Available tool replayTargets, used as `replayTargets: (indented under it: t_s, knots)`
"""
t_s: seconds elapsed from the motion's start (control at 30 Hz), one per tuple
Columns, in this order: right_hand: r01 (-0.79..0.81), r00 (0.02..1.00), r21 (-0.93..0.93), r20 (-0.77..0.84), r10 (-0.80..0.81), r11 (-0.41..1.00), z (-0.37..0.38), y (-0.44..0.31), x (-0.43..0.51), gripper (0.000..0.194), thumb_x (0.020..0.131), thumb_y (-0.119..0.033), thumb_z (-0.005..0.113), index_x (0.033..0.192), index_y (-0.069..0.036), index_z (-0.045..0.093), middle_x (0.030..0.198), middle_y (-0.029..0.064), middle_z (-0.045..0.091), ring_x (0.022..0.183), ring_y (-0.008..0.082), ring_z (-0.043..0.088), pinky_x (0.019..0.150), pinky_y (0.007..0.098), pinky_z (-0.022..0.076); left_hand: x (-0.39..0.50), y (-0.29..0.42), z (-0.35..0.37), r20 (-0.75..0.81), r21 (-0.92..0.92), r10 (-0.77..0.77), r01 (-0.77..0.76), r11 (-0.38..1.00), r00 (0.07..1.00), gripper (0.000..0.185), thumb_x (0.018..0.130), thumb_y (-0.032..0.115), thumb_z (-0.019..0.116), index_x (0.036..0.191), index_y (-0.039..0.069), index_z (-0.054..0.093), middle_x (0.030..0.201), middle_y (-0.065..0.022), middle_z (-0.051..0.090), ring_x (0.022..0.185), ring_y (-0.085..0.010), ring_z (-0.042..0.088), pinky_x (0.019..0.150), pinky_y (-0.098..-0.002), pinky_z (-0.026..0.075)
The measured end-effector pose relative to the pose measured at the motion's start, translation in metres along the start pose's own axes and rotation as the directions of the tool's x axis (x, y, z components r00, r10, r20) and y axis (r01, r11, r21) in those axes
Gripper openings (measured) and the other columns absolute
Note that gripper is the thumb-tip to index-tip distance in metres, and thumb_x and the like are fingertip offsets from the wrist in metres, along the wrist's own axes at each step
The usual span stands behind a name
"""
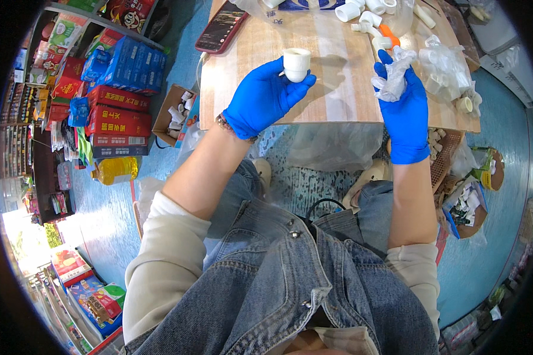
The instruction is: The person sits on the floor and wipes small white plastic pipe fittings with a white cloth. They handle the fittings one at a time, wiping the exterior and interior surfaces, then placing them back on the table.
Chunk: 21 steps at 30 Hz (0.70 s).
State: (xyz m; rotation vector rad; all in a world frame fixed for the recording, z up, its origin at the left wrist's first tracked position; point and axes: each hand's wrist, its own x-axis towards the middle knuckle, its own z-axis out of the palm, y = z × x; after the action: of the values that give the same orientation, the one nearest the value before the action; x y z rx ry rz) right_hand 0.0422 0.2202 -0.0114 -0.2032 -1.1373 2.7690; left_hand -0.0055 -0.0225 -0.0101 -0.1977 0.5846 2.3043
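Note:
My left hand (266, 95), in a blue glove, holds a white plastic pipe fitting (296, 65) by its lower part, with the wide end up, above the near part of the wooden tabletop (337, 113). In my right hand (402, 102), gloved in blue too, a crumpled white cloth or tissue (394, 75) is held between thumb and fingers. Several white plastic fittings (347, 12) lie at the far side of the table. Close beyond my right fingertips are an orange piece (388, 34) and a pale fitting (382, 43).
A phone in a red case (222, 27) lies at the table's far left. Clear plastic bags with fittings (446, 66) are at the right. Cardboard boxes of fittings (171, 115) and a brown basket (446, 159) stand beside the table. Stacked packages (120, 116) and an oil bottle (115, 171) are farther left.

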Motion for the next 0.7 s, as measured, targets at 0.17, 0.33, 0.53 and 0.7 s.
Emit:
replayTargets:
  t_s: [0.17, 0.33, 0.53, 0.7]
  knots:
    - [0.024, 1.0, -0.13, 0.018, -0.022, 0.991, 0.018, 0.005, -0.006, 0.045, 0.093, -0.024, 0.037, 0.133, -0.004, 0.03, 0.128, 0.0147, 0.044, 0.109, 0.0246, 0.048, 0.089, 0.0362, 0.0406, 0.003, 0.0, -0.007, 0.092, -0.073, -0.122, 0.129, 0.989, 0.988, 0.041, 0.091, 0.03, 0.046, 0.115, -0.003, 0.042, 0.1, -0.0153, 0.053, 0.087, -0.0248, 0.057, 0.072, -0.0317, 0.052]
    - [0.173, 0.984, -0.314, 0.106, -0.146, 0.934, 0.037, 0.012, -0.014, 0.045, 0.088, -0.011, 0.045, 0.131, -0.003, 0.033, 0.123, 0.0122, 0.049, 0.111, 0.0202, 0.048, 0.093, 0.0323, 0.0393, 0.005, -0.012, -0.01, 0.082, -0.002, -0.153, 0.153, 0.988, 0.985, 0.045, 0.09, 0.035, 0.047, 0.115, -0.002, 0.042, 0.096, -0.0141, 0.054, 0.08, -0.0224, 0.057, 0.066, -0.0291, 0.052]
    - [0.412, 0.907, -0.635, 0.355, -0.228, 0.653, 0.053, 0.03, -0.036, 0.06, 0.078, -0.003, 0.059, 0.132, -0.007, 0.033, 0.123, 0.0126, 0.047, 0.112, 0.0213, 0.046, 0.093, 0.0325, 0.0408, -0.005, -0.041, 0.014, -0.063, 0.529, 0.014, 0.021, 0.849, 0.998, 0.043, 0.09, 0.037, 0.048, 0.116, 0.002, 0.044, 0.085, -0.0068, 0.057, 0.073, -0.0141, 0.055, 0.058, -0.0228, 0.045]
    - [0.214, 0.974, -0.646, 0.197, -0.111, 0.733, 0.054, 0.037, -0.038, 0.047, 0.079, -0.009, 0.06, 0.124, -0.004, 0.045, 0.115, 0.0134, 0.051, 0.102, 0.0197, 0.053, 0.084, 0.0304, 0.0454, -0.013, -0.058, 0.023, 0.075, 0.895, 0.327, -0.208, 0.394, 0.942, 0.026, 0.091, 0.03, 0.048, 0.093, 0.004, 0.049, 0.073, -0.0063, 0.057, 0.064, -0.0116, 0.055, 0.057, -0.0241, 0.045]
